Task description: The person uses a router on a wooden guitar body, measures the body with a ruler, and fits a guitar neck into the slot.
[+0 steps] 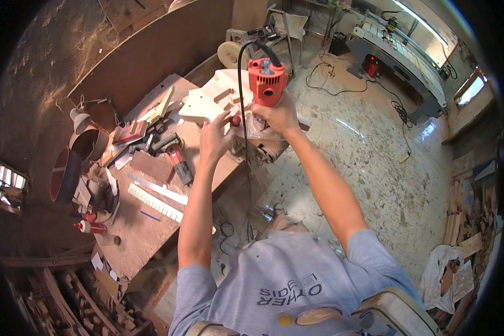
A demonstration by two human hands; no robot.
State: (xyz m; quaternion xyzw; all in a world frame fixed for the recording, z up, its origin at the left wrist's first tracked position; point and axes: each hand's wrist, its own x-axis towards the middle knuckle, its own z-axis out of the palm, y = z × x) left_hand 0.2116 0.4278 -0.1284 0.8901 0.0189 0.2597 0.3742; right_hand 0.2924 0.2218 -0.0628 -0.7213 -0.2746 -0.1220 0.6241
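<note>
At the far end of the bench (137, 246) | red router (267, 84) stood near-upright | right hand (277, 116), nearer, gripped its body | left hand (215, 137) half-curled beside red knob (236, 121), contact unclear

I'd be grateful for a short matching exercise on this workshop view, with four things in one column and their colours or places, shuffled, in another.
Things:
1. Power tool
2. Cord
3. Bottle
4. Notched strip

Descriptions:
A. Red and white
B. Flat on the bench
C. Gripped by the right hand
D. Black, looping from the tool's top

Pairs: 1-C, 2-D, 3-A, 4-B
</note>
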